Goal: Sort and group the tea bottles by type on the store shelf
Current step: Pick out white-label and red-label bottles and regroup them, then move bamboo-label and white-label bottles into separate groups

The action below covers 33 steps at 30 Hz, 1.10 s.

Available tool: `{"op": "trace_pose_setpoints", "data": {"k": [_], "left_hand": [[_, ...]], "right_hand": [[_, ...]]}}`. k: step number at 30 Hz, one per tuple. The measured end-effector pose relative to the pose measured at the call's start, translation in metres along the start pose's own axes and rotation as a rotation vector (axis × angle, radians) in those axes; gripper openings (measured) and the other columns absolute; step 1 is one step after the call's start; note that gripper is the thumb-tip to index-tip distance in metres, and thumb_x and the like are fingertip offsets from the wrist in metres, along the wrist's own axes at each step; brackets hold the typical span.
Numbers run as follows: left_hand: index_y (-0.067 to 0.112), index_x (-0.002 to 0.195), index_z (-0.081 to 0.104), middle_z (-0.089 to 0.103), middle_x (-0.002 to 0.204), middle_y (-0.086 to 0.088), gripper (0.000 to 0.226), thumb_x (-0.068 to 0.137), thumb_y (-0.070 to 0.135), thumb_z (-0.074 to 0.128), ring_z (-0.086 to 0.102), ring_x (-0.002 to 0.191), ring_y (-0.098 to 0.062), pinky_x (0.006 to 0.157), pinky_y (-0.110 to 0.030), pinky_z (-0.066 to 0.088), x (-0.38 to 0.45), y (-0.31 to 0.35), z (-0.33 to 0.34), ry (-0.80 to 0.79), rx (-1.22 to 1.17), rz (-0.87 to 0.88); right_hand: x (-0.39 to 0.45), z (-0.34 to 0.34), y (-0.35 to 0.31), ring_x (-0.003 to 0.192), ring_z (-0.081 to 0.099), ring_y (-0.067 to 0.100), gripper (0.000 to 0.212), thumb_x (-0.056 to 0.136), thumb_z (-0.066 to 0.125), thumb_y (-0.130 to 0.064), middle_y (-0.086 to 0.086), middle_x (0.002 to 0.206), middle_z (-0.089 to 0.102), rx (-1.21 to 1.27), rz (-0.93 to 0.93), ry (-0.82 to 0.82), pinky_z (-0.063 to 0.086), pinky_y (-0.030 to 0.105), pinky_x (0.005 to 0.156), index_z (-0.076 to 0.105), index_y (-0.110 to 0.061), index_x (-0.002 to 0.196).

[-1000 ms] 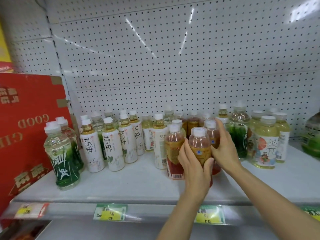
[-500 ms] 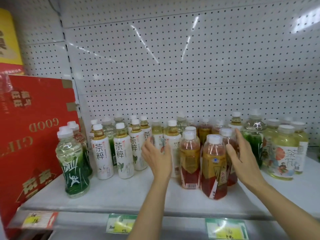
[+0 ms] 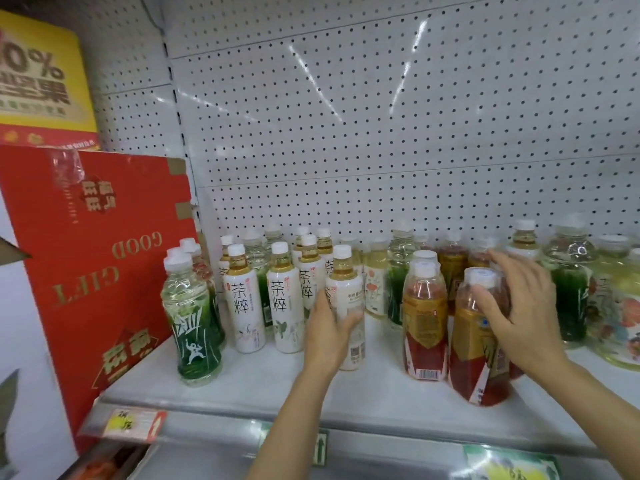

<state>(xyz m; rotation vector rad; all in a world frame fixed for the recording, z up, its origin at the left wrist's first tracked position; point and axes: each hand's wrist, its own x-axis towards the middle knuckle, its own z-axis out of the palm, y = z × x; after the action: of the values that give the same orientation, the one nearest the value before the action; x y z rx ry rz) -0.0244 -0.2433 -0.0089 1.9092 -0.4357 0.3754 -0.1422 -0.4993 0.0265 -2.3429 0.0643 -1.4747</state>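
Tea bottles stand crowded along the white shelf [image 3: 242, 382], and my left hand [image 3: 327, 332] has its fingers curled round a white-labelled bottle [image 3: 346, 299] near the middle, label turned so that only small print and a barcode face me. Just left of it, two more white bottles [image 3: 244, 303] carry the large characters 茶粹 down their fronts. My right hand [image 3: 516, 313] lies against the shoulder of a red-and-gold bottle [image 3: 476, 341] at the front, fingers spread and only lightly bent; I think it rests there rather than grips, though the view is soft. A second red-and-gold bottle [image 3: 424, 317] stands just beside it, barcode showing. At the left end sits a green bottle [image 3: 194, 323] with a white brush-stroke figure. Far right, pale yellow bottles [image 3: 620, 306] bear a colourful picture label. Beside the shelf leans a red carton [image 3: 86, 254] printed "GOOD GIFT" upside down. Yellow price tags [image 3: 133, 424] line the shelf edge, their writing unreadable.
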Motion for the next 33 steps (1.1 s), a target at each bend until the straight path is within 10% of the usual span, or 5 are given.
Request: {"op": "trace_pose_setpoints", "data": {"k": [12,16,19,28,33], "left_hand": [[0.018,0.145,0.040,0.049,0.142,-0.004,0.070,0.086,0.034,0.075,0.047,0.131,-0.024,0.108,-0.046,0.043,-0.018,-0.020,-0.059,0.285,0.228,-0.051],[0.006,0.147,0.041,0.041,0.147,-0.011,0.063,0.093,0.020,0.069,0.034,0.140,-0.027,0.117,-0.036,0.028,-0.022,0.016,-0.038,0.636,0.316,0.326],[0.004,0.142,0.049,0.048,0.141,-0.010,0.043,0.101,0.015,0.055,0.040,0.133,-0.022,0.113,-0.028,0.029,0.013,0.047,-0.017,0.453,0.324,0.519],[0.006,0.139,0.047,0.054,0.138,-0.014,0.046,0.095,0.020,0.050,0.048,0.129,-0.031,0.111,-0.045,0.030,0.162,0.074,0.031,-0.173,1.222,0.201],[0.019,0.089,0.067,0.068,0.087,0.003,0.022,0.096,0.026,0.047,0.064,0.096,-0.021,0.120,-0.057,0.007,0.192,0.067,0.044,-0.306,1.305,0.068]], "right_hand": [[-0.004,0.004,-0.005,0.134,0.036,0.033,0.055,0.090,0.040,-0.050,0.015,0.129,0.055,0.031,0.031,0.018,0.031,0.052,0.103,0.061,-0.011,0.121],[-0.004,0.001,-0.007,0.133,0.036,0.031,0.054,0.089,0.041,-0.051,0.014,0.131,0.051,0.025,0.021,0.016,0.032,0.051,0.102,0.062,-0.013,0.122],[-0.003,0.000,-0.006,0.132,0.036,0.031,0.054,0.089,0.041,-0.052,0.012,0.131,0.049,0.008,0.022,0.010,0.032,0.051,0.102,0.062,-0.015,0.122],[-0.006,-0.002,0.000,0.130,0.037,0.026,0.053,0.088,0.042,-0.056,0.009,0.136,0.043,0.002,0.027,-0.023,0.030,0.042,0.102,0.061,-0.021,0.123],[-0.004,-0.005,0.003,0.133,0.036,0.020,0.064,0.091,0.032,-0.069,0.007,0.138,0.044,-0.009,0.009,-0.054,0.029,0.040,0.105,0.060,-0.023,0.125]]}}
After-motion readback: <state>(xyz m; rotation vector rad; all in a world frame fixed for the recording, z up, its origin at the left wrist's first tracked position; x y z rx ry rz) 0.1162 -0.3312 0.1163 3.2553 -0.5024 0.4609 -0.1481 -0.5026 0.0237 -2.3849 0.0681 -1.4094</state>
